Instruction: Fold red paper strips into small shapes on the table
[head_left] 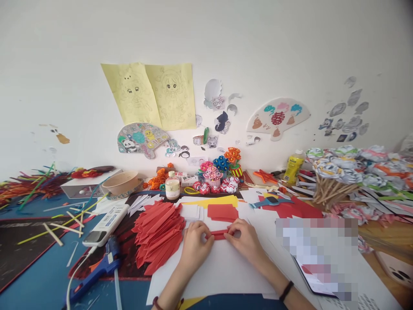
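Observation:
Between both hands lies a narrow folded strip of red paper [219, 235] over white sheets [222, 271]. My left hand [198, 241] pinches its left end, and my right hand [243, 239] pinches the right end, thumbs and fingers pressed together. Just beyond the strip sits a small stack of red paper rectangles [222, 212], with white paper pieces [191, 212] to its left. A big heap of folded red paper pieces [158, 237] spreads left of my left hand. A dark band circles the right wrist.
At the left are a blue glue gun [100, 271], a white power strip [106, 224] and a bowl [121, 183]. Paper flowers [221, 165] and a bottle [172, 186] stand at the back. A tablet [318, 275], a blue watch [272, 201] and paper-flower bundles [335, 168] are right.

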### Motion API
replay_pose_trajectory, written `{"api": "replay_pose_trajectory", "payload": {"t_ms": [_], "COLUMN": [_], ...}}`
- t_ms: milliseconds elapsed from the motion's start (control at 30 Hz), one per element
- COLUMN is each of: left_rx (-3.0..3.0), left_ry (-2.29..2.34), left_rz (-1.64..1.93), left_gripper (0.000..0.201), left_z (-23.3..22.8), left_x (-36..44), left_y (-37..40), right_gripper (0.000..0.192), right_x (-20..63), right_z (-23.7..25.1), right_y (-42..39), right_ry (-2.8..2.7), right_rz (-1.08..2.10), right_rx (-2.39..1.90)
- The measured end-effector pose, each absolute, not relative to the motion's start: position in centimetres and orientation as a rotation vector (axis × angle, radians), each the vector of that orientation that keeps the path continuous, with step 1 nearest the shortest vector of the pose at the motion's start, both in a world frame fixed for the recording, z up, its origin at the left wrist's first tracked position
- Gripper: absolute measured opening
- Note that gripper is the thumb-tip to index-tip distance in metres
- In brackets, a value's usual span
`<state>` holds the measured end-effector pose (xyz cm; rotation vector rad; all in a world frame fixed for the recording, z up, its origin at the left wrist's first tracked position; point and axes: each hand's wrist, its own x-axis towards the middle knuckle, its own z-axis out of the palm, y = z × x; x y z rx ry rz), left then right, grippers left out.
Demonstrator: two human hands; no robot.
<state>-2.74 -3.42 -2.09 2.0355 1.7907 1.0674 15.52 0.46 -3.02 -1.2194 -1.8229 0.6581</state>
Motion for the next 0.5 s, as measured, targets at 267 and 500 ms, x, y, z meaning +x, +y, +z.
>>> {"api": "replay_pose_trajectory", "payload": {"t_ms": [267, 500], "left_rx": [2.025, 2.066], "left_ry": [1.865, 1.877], "left_rz": [1.027, 1.018], "left_gripper": [0.012, 0.012], "left_z": [-2.48, -2.59], "left_x": [-2.42, -2.19], "left_y": [-3.33, -3.59], "right_gripper": [0.015, 0.018], "right_x": [15.38, 15.16], "right_z": [-3.45, -3.80], "right_y": [0.73, 0.81], "right_ry": [-1.799, -1.806], "right_rz": [0.627, 0.539], "right_rx": [-1.294, -1.356]}}
